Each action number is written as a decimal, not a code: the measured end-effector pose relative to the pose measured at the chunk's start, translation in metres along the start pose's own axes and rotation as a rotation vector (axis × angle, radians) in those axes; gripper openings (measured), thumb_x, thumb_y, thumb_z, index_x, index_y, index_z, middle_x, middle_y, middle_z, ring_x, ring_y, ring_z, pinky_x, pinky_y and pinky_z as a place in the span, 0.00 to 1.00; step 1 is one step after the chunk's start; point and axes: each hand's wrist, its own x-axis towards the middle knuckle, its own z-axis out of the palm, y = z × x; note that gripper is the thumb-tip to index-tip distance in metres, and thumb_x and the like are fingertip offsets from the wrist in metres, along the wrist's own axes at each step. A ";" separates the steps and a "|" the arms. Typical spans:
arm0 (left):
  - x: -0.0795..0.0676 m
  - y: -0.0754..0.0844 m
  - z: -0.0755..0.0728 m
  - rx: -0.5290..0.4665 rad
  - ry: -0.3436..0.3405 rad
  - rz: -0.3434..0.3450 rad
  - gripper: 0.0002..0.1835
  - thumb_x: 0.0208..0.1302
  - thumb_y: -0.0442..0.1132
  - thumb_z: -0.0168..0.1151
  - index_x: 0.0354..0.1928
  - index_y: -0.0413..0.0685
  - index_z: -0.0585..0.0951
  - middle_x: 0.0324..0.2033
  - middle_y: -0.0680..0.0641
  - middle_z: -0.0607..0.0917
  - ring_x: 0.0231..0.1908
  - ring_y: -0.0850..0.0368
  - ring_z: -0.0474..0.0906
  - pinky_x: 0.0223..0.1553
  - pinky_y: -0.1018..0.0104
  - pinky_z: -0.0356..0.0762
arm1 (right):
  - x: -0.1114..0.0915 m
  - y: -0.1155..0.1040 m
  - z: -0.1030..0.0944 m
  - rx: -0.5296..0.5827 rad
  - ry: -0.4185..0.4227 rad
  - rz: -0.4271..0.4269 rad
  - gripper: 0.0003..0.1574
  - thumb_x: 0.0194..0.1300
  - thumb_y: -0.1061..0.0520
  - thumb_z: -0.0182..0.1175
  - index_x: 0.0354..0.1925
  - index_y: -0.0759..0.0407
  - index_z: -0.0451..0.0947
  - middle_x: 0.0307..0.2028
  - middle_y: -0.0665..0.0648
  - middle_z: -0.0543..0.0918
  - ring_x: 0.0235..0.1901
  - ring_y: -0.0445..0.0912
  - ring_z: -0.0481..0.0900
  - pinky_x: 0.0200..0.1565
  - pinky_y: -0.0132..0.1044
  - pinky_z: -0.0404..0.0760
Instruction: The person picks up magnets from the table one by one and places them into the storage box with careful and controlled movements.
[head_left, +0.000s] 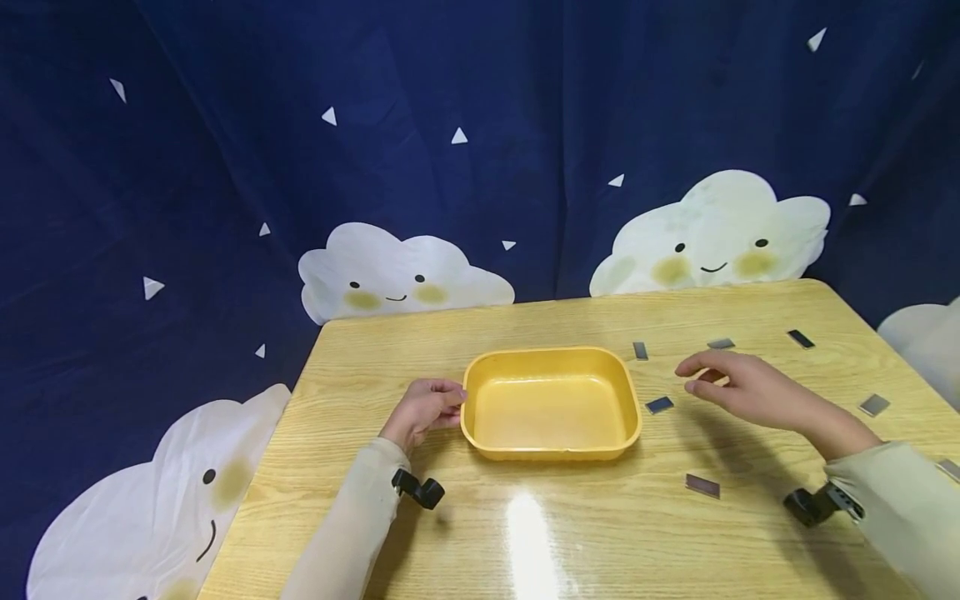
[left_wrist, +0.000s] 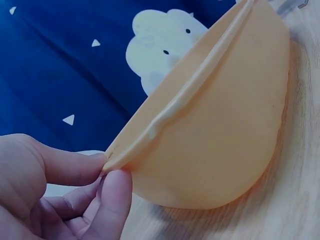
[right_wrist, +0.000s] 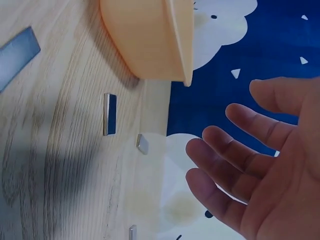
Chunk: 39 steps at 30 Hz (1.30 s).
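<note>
A yellow plastic tray (head_left: 551, 454) with rounded corners and a bare inside stands mid-table. My left hand (head_left: 427, 410) pinches its left rim between thumb and fingers; the left wrist view shows the thumb (left_wrist: 75, 167) on top of the rim. To the right of the tray, my right hand (head_left: 738, 385) hovers above the table with loosely bent fingers and nothing in them. Small flat rectangular pieces lie around it: a dark blue one (head_left: 659, 405) between hand and tray, a grey one (head_left: 640, 351) by the tray's far right corner, and a brownish one (head_left: 702, 486) nearer me.
Several more flat pieces lie to the right: a grey one (head_left: 722, 343) behind the right hand, a black one (head_left: 801, 339) farther back, a silver one (head_left: 874, 405) near the right edge. A dark blue curtain (head_left: 450, 183) with clouds hangs behind the wooden table (head_left: 390, 358).
</note>
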 end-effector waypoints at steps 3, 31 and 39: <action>0.002 -0.001 0.001 -0.005 -0.002 -0.004 0.12 0.67 0.31 0.61 0.49 0.30 0.80 0.26 0.50 0.80 0.25 0.62 0.77 0.28 0.75 0.83 | 0.006 0.003 0.000 0.006 -0.011 0.016 0.17 0.73 0.52 0.57 0.54 0.59 0.79 0.51 0.61 0.84 0.46 0.51 0.83 0.42 0.41 0.83; 0.000 -0.004 -0.001 -0.022 -0.048 -0.004 0.11 0.68 0.33 0.61 0.46 0.29 0.78 0.23 0.52 0.79 0.24 0.62 0.77 0.28 0.74 0.82 | 0.068 0.030 0.009 -0.048 -0.040 0.027 0.19 0.70 0.56 0.57 0.52 0.70 0.78 0.45 0.67 0.85 0.44 0.58 0.83 0.44 0.53 0.84; 0.002 -0.006 -0.003 -0.014 -0.045 -0.015 0.09 0.68 0.33 0.60 0.44 0.32 0.80 0.23 0.51 0.79 0.24 0.61 0.76 0.26 0.74 0.81 | 0.087 0.038 0.022 -0.078 -0.032 0.037 0.21 0.69 0.57 0.56 0.53 0.72 0.77 0.49 0.73 0.82 0.49 0.66 0.80 0.49 0.60 0.80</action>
